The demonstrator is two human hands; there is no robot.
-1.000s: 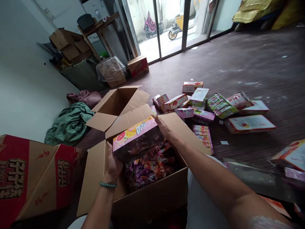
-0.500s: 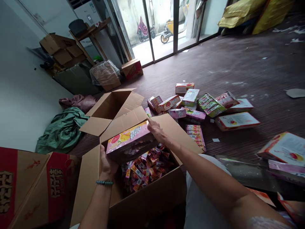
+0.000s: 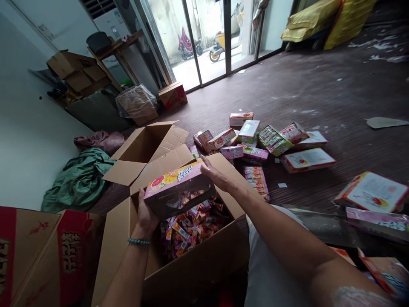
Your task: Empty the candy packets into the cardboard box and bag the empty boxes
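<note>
A pink and yellow candy box (image 3: 174, 175) printed with fruit is held tilted above a large open carton (image 3: 198, 251). Its dark side faces me, with a see-through opening showing some small packs. My left hand (image 3: 147, 213), wearing a beaded bracelet, grips the box's left end. At the other end, my right hand (image 3: 215, 174) presses its fingers and palm against the box. Below, many small wrapped packs (image 3: 188, 230) in pink, orange and purple lie heaped in the carton.
Another open carton (image 3: 140, 145) stands just beyond. Several candy boxes (image 3: 249, 131) lie scattered on the floor ahead and to the right. A red and brown carton (image 3: 70, 247) is at my left, near a green cloth bundle (image 3: 79, 179). Glass doors (image 3: 228, 42) are at the back.
The box's dark side has turned a little more into view, showing packs inside it. My right hand's fingers have straightened somewhat at its end. The whole view has shifted slightly.
</note>
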